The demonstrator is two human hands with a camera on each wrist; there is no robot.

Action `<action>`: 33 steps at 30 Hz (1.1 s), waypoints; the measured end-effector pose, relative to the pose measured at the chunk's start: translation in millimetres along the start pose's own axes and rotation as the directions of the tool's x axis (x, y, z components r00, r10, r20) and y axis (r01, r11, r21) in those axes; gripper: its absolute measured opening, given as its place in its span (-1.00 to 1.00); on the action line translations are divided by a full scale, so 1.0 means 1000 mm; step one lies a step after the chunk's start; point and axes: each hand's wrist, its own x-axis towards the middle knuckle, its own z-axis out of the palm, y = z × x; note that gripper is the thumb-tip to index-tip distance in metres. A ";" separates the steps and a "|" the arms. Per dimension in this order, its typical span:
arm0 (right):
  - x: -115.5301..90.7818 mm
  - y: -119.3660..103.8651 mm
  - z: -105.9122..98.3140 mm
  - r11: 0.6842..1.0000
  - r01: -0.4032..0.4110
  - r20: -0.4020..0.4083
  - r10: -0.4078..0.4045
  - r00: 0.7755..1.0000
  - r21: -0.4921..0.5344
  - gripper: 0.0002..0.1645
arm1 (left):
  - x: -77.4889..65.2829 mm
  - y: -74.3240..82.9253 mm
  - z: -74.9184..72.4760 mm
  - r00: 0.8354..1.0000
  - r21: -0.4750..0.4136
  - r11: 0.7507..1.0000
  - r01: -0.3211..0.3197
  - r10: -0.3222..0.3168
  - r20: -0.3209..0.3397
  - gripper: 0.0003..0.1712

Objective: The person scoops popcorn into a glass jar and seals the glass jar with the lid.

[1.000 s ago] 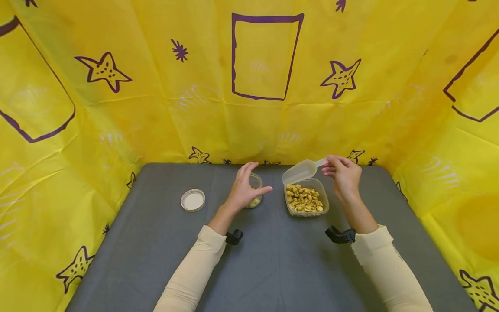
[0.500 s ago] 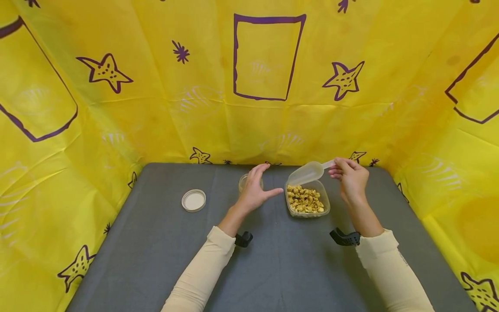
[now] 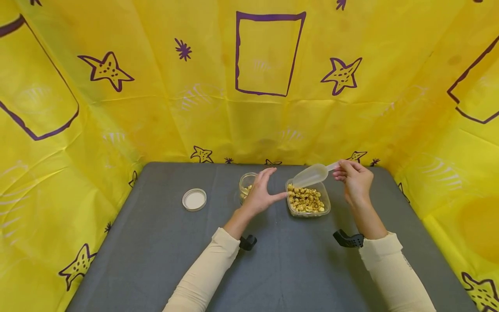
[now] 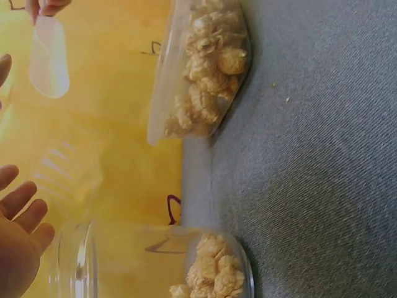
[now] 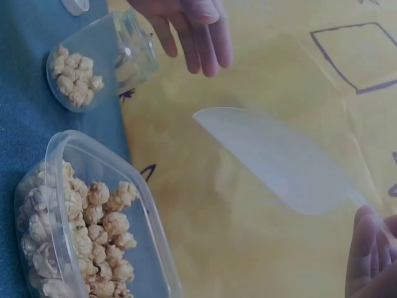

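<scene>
A person's right hand grips the handle of a clear plastic scoop, holding it raised over the far side of an uncovered plastic tub of popcorn. The scoop's mouth points left. The left hand is released — fingers extended, thumb spread apart from them — in the air between the tub and an uncovered clear jar. The jar stands upright to the tub's left, with some popcorn at its bottom. Farther left, a round white lid lies on the grey table.
</scene>
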 end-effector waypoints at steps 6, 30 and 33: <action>-0.010 -0.001 -0.005 1.000 -0.008 -0.027 0.008 1.000 -0.012 -0.89 | -0.009 0.002 0.005 0.999 -0.013 1.000 -0.016 0.016 0.051 -0.01; -0.034 -0.001 -0.024 0.984 -0.012 -0.099 -0.005 0.995 -0.176 -0.90 | -0.036 -0.003 0.036 0.986 -0.010 1.000 -0.014 0.016 0.168 -0.05; -0.032 -0.002 -0.027 0.981 -0.017 -0.093 -0.001 0.996 -0.194 -0.90 | -0.035 -0.005 0.041 0.985 0.007 1.000 0.000 -0.001 0.171 -0.04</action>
